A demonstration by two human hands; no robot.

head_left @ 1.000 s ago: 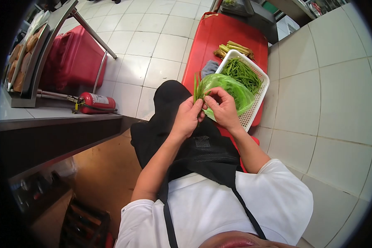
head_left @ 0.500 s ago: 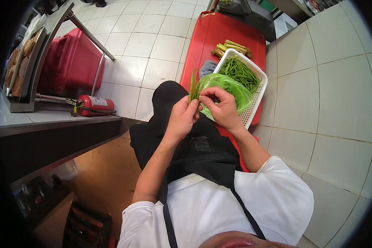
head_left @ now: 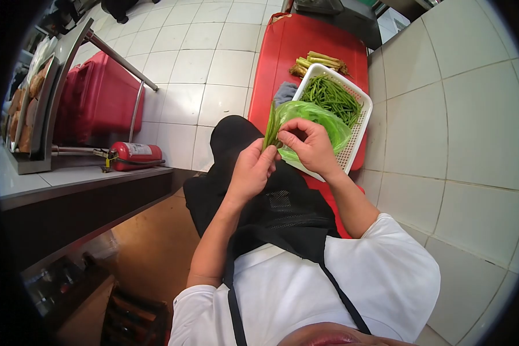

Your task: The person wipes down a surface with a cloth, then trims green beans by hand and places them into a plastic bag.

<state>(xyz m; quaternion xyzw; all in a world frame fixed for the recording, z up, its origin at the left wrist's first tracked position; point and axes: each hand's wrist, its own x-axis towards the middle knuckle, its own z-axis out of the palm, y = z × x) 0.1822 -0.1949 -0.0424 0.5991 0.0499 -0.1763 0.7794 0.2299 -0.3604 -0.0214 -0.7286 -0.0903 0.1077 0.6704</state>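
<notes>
A small bunch of green beans (head_left: pixel 271 130) points upward from my left hand (head_left: pixel 251 170), whose thumb and fingers are closed around its lower part. My right hand (head_left: pixel 309 145) is closed in a pinch at the side of that bunch, with thumb and forefinger on a bean; the fingers partly hide the spot. Just behind my right hand, a translucent green plastic bag (head_left: pixel 335 130) lies open over the near part of a white perforated basket (head_left: pixel 367 111). More green beans (head_left: pixel 330 99) are heaped in the basket's far part.
The basket rests on a red surface (head_left: pixel 282 49). Beside it are a grey cloth (head_left: pixel 286 92) and a pile of pale stalks (head_left: pixel 324 60). A tiled wall (head_left: pixel 412 115) rises close on the right. To the left are a fire extinguisher (head_left: pixel 135 156) and a red bin (head_left: pixel 101 95).
The beans in my left hand look more bunched together and upright. Both hands stay almost in place while the view shifts slightly. A dark shape at the top left shows more.
</notes>
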